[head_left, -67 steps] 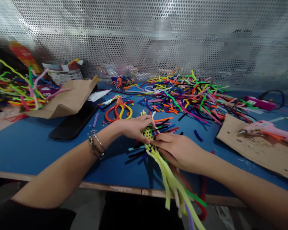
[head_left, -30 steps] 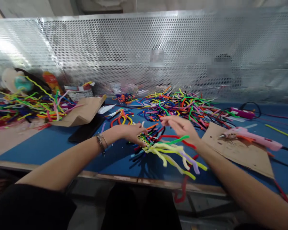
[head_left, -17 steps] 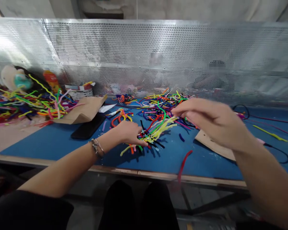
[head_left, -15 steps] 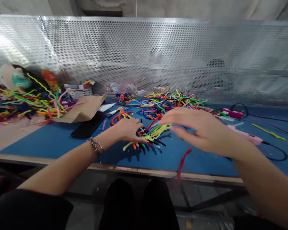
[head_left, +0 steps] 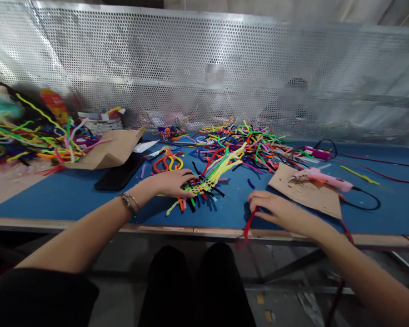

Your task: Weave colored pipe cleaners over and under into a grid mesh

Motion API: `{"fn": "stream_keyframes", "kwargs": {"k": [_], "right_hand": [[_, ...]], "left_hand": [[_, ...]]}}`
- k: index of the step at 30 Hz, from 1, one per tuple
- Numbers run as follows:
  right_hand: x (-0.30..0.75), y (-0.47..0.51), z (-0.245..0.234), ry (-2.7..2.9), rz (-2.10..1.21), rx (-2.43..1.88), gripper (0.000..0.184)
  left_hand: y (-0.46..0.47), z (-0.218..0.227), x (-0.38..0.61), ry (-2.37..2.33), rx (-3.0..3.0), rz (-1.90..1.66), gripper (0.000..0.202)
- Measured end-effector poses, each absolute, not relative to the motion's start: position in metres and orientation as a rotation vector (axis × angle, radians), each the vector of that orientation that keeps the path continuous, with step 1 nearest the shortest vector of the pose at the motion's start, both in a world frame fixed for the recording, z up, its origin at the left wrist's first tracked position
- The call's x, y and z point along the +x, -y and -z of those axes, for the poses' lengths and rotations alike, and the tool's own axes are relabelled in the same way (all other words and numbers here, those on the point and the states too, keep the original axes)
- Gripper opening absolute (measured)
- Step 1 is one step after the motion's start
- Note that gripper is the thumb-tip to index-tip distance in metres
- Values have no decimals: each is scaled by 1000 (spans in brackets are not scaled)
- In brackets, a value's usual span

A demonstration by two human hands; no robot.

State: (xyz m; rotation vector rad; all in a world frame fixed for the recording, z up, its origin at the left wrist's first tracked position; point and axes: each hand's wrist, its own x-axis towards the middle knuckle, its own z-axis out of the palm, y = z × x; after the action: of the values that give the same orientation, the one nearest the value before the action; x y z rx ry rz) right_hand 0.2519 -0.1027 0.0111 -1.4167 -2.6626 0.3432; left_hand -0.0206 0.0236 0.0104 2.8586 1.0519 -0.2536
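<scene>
My left hand point(head_left: 173, 182), with a bracelet at its wrist, is closed over the near-left part of a woven piece of pipe cleaners point(head_left: 209, 184) lying on the blue mat. Loose yellow, green and white ends fan out from the weave toward the back right; short dark and coloured ends stick out along its front. At the table's front edge, my right hand point(head_left: 269, 208) pinches a red pipe cleaner point(head_left: 248, 229), which dangles over the edge. Its fingertips are partly hidden from view.
A pink glue gun point(head_left: 327, 178) rests on brown cardboard point(head_left: 303, 193) at right. Behind lies a heap of pipe cleaners point(head_left: 255, 143). To the left are a black phone point(head_left: 119, 175), a brown paper sheet point(head_left: 111, 147) and another pipe-cleaner pile point(head_left: 30, 138). A perforated metal panel point(head_left: 157, 68) stands behind.
My right hand has come down from beside the weave's loose ends to the table edge and closed on the red pipe cleaner. My left hand stays on the weave. The view has shifted slightly.
</scene>
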Motion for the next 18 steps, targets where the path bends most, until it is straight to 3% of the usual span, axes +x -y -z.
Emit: {"fn": "stream_keyframes", "kwargs": {"k": [6, 11, 14, 18], "right_hand": [[245, 102, -29, 2658, -143, -1452, 22], [248, 91, -58, 2610, 126, -1427, 22], [256, 82, -63, 2583, 179, -1401, 27], [262, 72, -55, 2517, 94, -1399, 30]], "left_hand": [[-17, -9, -18, -1188, 2889, 227, 60], [-14, -42, -44, -1185, 2877, -18, 48], [-16, -63, -85, -1189, 2833, -274, 54], [-27, -54, -154, -1496, 2434, -272, 71]]}}
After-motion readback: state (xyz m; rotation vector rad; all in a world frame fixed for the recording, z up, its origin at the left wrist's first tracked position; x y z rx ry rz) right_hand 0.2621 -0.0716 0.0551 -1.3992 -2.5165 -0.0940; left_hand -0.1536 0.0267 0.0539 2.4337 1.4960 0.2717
